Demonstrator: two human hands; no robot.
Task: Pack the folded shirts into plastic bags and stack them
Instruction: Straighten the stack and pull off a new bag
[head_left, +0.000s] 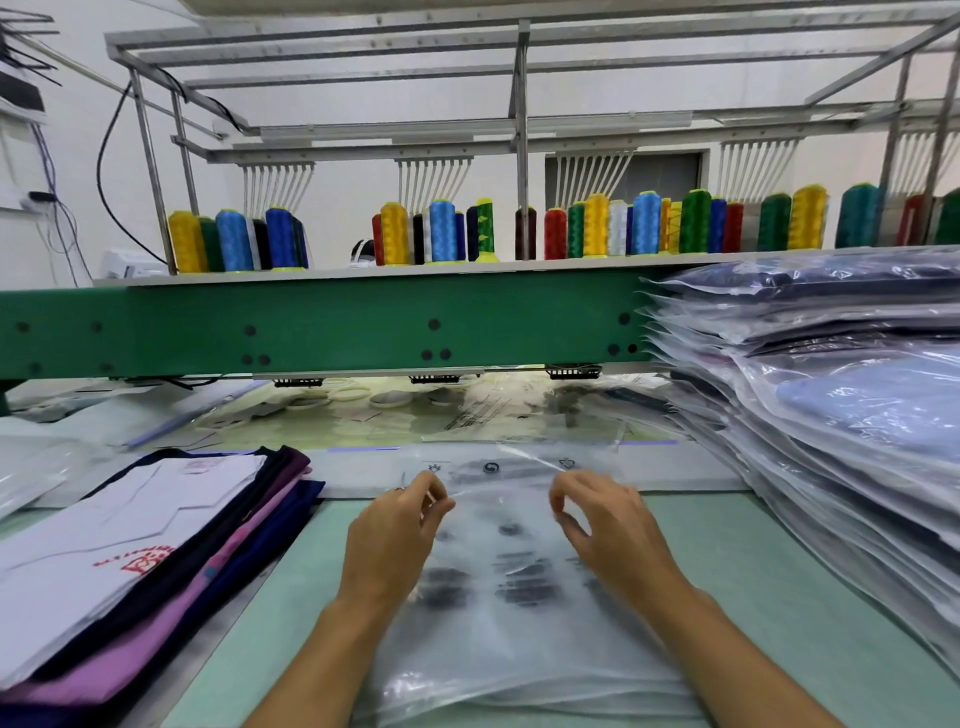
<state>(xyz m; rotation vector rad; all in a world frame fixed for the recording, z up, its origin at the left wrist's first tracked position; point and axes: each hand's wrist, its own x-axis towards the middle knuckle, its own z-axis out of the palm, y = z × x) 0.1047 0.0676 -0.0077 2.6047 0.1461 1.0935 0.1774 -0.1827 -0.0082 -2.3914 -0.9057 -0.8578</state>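
Plastic bag (498, 623), print blurred, bottom off-frame, in left hand (395, 535) and right hand (608, 525)

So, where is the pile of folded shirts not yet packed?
In the head view, the pile of folded shirts lies at lower left on the table, beside the plastic bag in the middle, opposite the bagged stack at right.

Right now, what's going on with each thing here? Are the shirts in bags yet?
plastic bag, empty, lying flat, far edge lifted.
left hand, pinching the bag's far edge.
right hand, pinching the bag's far edge.
folded shirts, stacked on the left, not bagged yet.
bagged shirts, packed and piled high on the right.
thread spools, standing upright on the shelf.
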